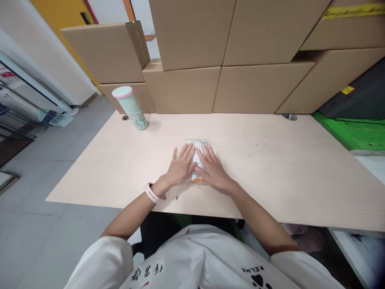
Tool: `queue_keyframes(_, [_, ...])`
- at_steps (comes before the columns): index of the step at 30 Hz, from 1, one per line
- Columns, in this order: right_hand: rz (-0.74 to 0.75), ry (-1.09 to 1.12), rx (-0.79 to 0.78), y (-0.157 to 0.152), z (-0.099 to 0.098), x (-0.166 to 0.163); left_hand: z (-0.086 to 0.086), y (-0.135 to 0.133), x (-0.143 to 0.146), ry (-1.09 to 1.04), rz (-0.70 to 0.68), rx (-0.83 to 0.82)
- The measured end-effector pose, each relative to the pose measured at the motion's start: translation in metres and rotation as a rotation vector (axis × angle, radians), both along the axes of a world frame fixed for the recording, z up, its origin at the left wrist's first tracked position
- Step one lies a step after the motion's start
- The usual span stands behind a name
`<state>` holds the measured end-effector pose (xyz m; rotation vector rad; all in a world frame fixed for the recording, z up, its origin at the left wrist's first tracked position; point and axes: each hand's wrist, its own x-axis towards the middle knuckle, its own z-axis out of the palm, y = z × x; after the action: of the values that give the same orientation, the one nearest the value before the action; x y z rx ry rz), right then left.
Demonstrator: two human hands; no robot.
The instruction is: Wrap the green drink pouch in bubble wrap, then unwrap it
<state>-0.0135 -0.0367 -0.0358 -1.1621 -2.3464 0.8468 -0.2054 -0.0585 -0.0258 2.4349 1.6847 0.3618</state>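
A small packet in clear bubble wrap [198, 161] lies flat on the pale wooden table [258, 180], with an orange strip along its near edge. My left hand [181, 164] rests palm down on its left side, fingers stretched out and pointing away from me. On its right side lies my right hand [213, 167], also flat with fingers spread. Both thumbs point inward over the middle of the packet. What is inside the wrap cannot be made out.
A mint tumbler with a pink rim [132, 108] stands at the table's back left. Stacked cardboard boxes [186, 92] line the back edge. At the right are a green crate [345, 132] and a dark case [357, 96]. Round metal cable hole [289, 117] sits at the back right.
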Motion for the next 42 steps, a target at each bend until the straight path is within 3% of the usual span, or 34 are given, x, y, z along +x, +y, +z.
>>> queue_keyframes(7, [0.039,0.038,-0.057,0.004,0.005,0.003,-0.009,0.004,0.000,-0.091,0.017,-0.018])
queue_keyframes(10, [0.043,0.212,-0.061,0.009,0.005,0.008,-0.013,0.004,-0.001,-0.181,0.010,-0.010])
queue_keyframes(12, [-0.082,0.387,-0.036,0.014,0.004,0.013,-0.011,0.001,-0.004,-0.252,0.035,0.017])
queue_keyframes(14, [-0.333,0.489,0.033,0.019,0.002,0.017,-0.006,-0.005,-0.004,-0.314,0.116,0.101])
queue_keyframes(17, [-0.592,0.417,0.077,0.024,-0.002,0.021,0.003,-0.017,0.004,-0.331,0.205,0.190])
queue_keyframes(21, [-0.468,0.278,-0.019,0.022,-0.004,0.020,0.005,-0.023,0.031,-0.238,0.186,-0.033])
queue_keyframes(25, [-0.323,0.391,0.003,0.018,-0.003,0.016,-0.002,-0.020,0.046,-0.229,0.231,-0.049])
queue_keyframes(28, [-0.257,0.478,0.065,0.014,0.003,0.012,-0.001,-0.023,0.041,-0.414,0.214,0.020])
queue_keyframes(31, [-0.229,0.543,0.162,0.007,0.013,0.008,0.004,-0.031,0.029,-0.740,0.261,0.017])
queue_keyframes(38, [-0.385,0.500,0.583,0.001,0.025,0.008,0.006,-0.037,-0.001,-1.491,0.661,-0.273])
queue_keyframes(42, [-0.492,0.426,0.702,0.001,0.023,0.012,0.003,-0.040,-0.018,-1.528,0.781,-0.345])
